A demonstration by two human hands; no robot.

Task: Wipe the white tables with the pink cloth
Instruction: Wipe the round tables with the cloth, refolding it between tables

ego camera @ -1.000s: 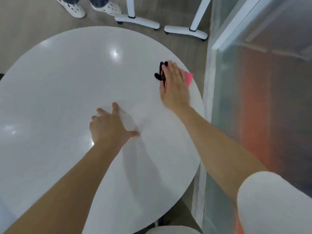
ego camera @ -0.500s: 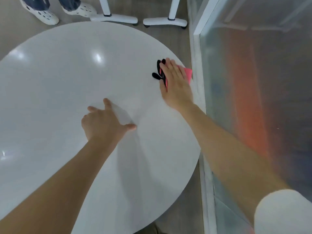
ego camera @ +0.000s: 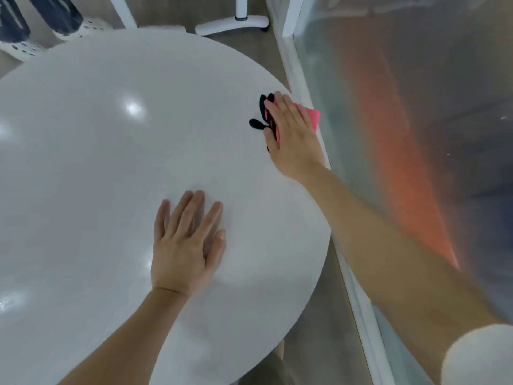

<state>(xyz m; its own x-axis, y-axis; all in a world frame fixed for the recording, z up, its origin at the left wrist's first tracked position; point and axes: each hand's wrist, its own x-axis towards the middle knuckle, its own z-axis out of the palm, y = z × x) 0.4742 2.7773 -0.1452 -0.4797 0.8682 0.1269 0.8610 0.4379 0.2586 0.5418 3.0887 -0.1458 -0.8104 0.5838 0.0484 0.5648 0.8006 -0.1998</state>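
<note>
Table [ego camera: 111, 176] under both palms — my right hand [ego camera: 294, 140] presses the pink cloth [ego camera: 312, 118] flat at its right edge, my left hand [ego camera: 183, 245] rests straight-fingered, holding nothing.

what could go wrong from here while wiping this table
1. The pink cloth lies under the right hand at the rim of the white table, beside the glass partition. An outward stroke might push it off the edge or knock the hand on the glass.
2. The left hand presses flat on the table and may leave prints there.
</note>
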